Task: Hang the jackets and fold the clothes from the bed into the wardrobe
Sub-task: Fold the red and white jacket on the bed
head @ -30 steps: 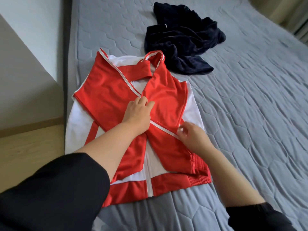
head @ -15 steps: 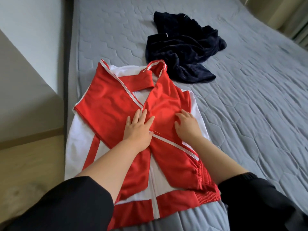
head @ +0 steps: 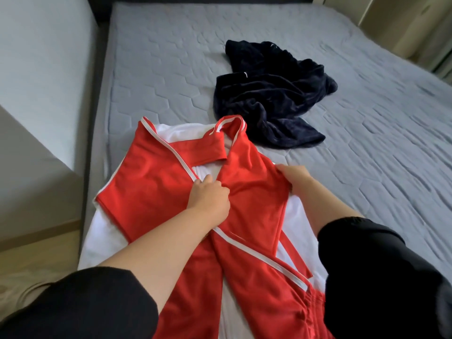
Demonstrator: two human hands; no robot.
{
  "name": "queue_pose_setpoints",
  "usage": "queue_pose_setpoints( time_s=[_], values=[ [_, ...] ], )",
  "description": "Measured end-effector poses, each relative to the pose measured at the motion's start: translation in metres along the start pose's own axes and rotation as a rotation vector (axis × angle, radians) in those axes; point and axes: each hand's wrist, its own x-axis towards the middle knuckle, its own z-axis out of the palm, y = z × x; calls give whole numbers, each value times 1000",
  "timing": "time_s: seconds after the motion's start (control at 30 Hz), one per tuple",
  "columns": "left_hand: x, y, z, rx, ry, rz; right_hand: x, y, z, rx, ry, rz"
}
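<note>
A red and white jacket [head: 156, 192] lies flat on the near part of the grey bed [head: 367, 155], both sleeves folded across its front. My left hand [head: 208, 195] rests at the jacket's middle where the sleeves cross, fingers curled and pinching the red fabric. My right hand [head: 294, 178] grips the jacket's right edge, thumb on top of the red fold. A crumpled dark navy garment [head: 266, 94] lies further up the bed, just beyond the jacket's collar and clear of both hands.
A white wall [head: 44, 69] runs along the bed's left side with a narrow gap beside the mattress. Wooden floor [head: 31, 263] shows at the lower left. Pale furniture [head: 415, 25] stands beyond the bed's far right corner.
My right hand moved from the jacket's middle out to its right edge and took hold there. My left hand's flat fingers curled onto the fabric. The view shifted closer over the jacket.
</note>
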Motion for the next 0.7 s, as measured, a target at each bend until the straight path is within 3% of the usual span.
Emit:
queue_pose_setpoints(
  time_s=[0.17, 0.37, 0.43, 0.6, 0.7],
  values=[
    [41, -4, -19, -16, 96, -46, 23, 22, 2, 168, -29, 42],
    [116, -20, -43, -200, 409, -88, 39, 24, 3, 282, -117, 46],
    [141, -22, -49, -207, 381, -64, 42, 25, 4, 293, -140, 20],
    [168, -21, -59, 156, 298, 140, 47, 26, 4, 179, -141, -11],
    [162, -30, -54, 256, 188, 234, 51, 21, -1, 190, -116, 32]
  ],
)
